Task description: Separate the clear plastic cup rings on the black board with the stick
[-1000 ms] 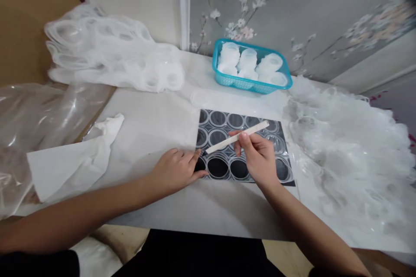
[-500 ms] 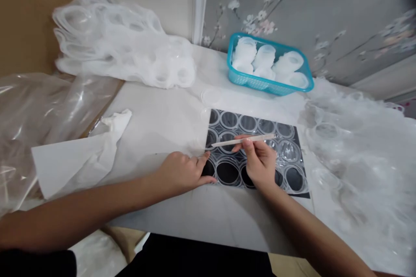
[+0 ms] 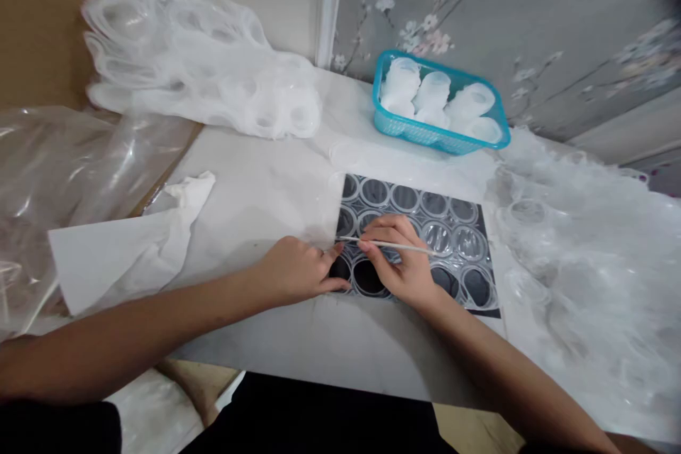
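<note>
My right hand (image 3: 401, 262) is closed round a thin pale stick (image 3: 418, 249), held almost level, its left end touching or just above the sheet's left edge. Beneath it lies a clear plastic sheet of round rings (image 3: 468, 244), in rows over a black board (image 3: 494, 312). The two lower-left circles look plain black, without the glossy film seen in other circles. My left hand (image 3: 301, 271) rests at the board's left edge, index finger and thumb stretched apart on the sheet, the other fingers curled. It holds nothing visible.
A turquoise basket (image 3: 439, 140) of white round pieces stands at the back by the wall. Stacked ring sheets (image 3: 213, 71) lie back left, and a loose heap of clear scraps (image 3: 590, 262) covers the right. Crumpled white paper (image 3: 128, 255) and a plastic bag (image 3: 47, 170) lie left.
My right hand has moved left and lower with the stick, which now tilts down to the right. My left hand stays at the sheet's left edge.
</note>
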`<state>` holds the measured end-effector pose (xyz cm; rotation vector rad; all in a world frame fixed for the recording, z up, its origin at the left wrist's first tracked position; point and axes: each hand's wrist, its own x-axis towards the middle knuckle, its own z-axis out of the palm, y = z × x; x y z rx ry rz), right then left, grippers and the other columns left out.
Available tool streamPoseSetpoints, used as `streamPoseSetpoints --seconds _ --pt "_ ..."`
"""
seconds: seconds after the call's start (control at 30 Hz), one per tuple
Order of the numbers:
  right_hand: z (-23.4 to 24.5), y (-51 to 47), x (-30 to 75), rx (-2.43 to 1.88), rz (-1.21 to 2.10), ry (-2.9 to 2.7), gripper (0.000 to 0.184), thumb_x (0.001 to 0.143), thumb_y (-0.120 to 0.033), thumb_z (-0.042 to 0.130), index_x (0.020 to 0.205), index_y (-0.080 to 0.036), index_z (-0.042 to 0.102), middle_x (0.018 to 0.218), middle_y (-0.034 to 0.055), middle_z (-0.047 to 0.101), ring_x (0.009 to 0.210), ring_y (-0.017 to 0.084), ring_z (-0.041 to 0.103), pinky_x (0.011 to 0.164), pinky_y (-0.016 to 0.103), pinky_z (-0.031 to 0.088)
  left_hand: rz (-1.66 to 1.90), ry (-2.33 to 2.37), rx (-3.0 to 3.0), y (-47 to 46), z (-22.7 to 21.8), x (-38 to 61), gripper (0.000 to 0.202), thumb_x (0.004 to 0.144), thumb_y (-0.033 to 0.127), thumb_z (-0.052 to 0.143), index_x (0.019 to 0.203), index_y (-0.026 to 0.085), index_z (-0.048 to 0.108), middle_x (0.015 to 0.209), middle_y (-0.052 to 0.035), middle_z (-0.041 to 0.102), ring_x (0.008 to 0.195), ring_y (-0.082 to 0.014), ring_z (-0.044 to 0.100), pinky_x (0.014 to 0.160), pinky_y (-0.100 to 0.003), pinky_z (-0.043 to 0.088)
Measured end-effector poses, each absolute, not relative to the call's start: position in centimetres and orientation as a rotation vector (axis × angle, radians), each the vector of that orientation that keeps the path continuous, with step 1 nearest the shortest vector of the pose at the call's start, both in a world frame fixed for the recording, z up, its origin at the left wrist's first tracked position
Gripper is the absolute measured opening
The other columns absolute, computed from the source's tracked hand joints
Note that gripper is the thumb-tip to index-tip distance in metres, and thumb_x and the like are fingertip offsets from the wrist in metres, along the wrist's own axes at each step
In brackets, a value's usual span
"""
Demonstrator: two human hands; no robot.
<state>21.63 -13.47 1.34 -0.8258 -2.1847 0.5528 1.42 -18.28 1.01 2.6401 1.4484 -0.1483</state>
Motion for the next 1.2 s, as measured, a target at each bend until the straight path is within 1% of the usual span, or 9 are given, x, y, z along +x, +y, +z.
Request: streamPoseSetpoints --seconds 0.1,0.23,0.43,0.6,0.73,0.8,0.9,1.0,1.2 --pt "1.3 -12.7 21.2 -0.815 0.560 -2.334 0.011 0.088 -0.019 0.056 0.097 -0.023 0.062 0.104 0.0036 0.070 0.113 0.023 0.057 0.097 0.045 0.045 -0.128 1.417 2.559 -17.4 1.5 0.9 0.067 0.087 0.068 0.031 0.130 0.022 0.055 0.069 -0.0076 0.071 0.061 -0.0230 0.065 0.048 -0.027 0.035" --pt "0.7 -12.5 21.3 -0.713 0.421 -2.563 0.015 0.092 -0.018 0.049 0.100 -0.024 0.059 0.112 0.0013 0.070 0.133 0.027 0.041 0.113 0.058 0.024 -0.102 1.430 2.419 -16.5 2.2 0.4 0.051 0.088 0.065 0.036 0.112 0.033 0.066 0.070 -0.0039 0.070 0.063 -0.0209 0.065 0.051 -0.026 0.033" --pt "-0.4 -12.8 20.6 -0.486 0.069 -2.737 0.009 0.091 -0.019 0.051 0.095 -0.023 0.058 0.112 0.0029 0.070 0.136 0.031 0.037 0.112 0.068 0.002 -0.130 1.418 2.379 -16.0 3.0 0.6 0.061 0.080 0.074 0.039 0.085 0.024 0.073 0.064 -0.0054 0.067 0.061 -0.0205 0.063 0.052 -0.027 0.033" --pt "1.3 -7.7 21.2 -0.784 0.101 -2.353 0.017 0.091 -0.016 0.048 0.091 -0.028 0.059 0.100 -0.0004 0.071 0.122 0.026 0.052 0.114 0.065 0.007 -0.054 1.444 2.388 -16.1 2.9 0.4 0.068 0.072 0.079 0.045 0.111 0.028 0.068 0.071 -0.0057 0.070 0.065 -0.0216 0.063 0.055 -0.027 0.037" --pt "3.4 -6.4 23.6 -1.011 0.172 -1.635 0.017 0.094 -0.025 0.043 0.098 -0.025 0.059 0.099 0.0041 0.065 0.110 0.024 0.059 0.103 0.055 0.037 0.079 1.458 2.408 -16.1 2.0 -0.1 0.061 0.076 0.076 0.044 0.106 0.030 0.071 0.081 -0.0047 0.073 0.067 -0.0181 0.063 0.055 -0.025 0.037" --pt "3.2 -8.2 24.6 -1.030 0.285 -1.609 0.016 0.094 -0.028 0.045 0.096 -0.024 0.060 0.097 0.0044 0.064 0.109 0.024 0.060 0.098 0.050 0.043 0.197 1.453 2.476 -16.2 1.5 -0.1 0.061 0.078 0.076 0.042 0.100 0.027 0.073 0.078 -0.0041 0.072 0.066 -0.0165 0.063 0.054 -0.024 0.035" --pt "1.4 -11.8 25.2 -1.072 0.532 -1.888 0.017 0.092 -0.030 0.047 0.092 -0.024 0.064 0.093 0.0040 0.067 0.114 0.025 0.056 0.099 0.050 0.041 0.441 1.421 2.634 -16.5 1.0 0.4 0.067 0.078 0.076 0.039 0.098 0.021 0.073 0.069 -0.0035 0.068 0.062 -0.0151 0.060 0.051 -0.024 0.033" --pt "-0.5 -13.9 25.2 -1.095 0.708 -2.049 0.022 0.093 -0.033 0.046 0.094 -0.025 0.067 0.092 0.0039 0.070 0.117 0.025 0.054 0.102 0.051 0.038 0.585 1.354 2.788 -17.1 1.0 1.5 0.066 0.084 0.071 0.036 0.109 0.019 0.068 0.080 -0.0058 0.066 0.068 -0.0155 0.057 0.055 -0.026 0.036" --pt "-1.2 -13.5 25.0 -1.121 0.753 -2.038 0.027 0.093 -0.037 0.044 0.093 -0.025 0.069 0.091 0.0039 0.070 0.116 0.024 0.055 0.103 0.048 0.038 0.396 1.270 2.916 -17.4 0.6 2.7 0.069 0.085 0.070 0.032 0.121 0.018 0.060 0.097 -0.0109 0.058 0.088 -0.0234 0.048 0.076 -0.035 0.038"
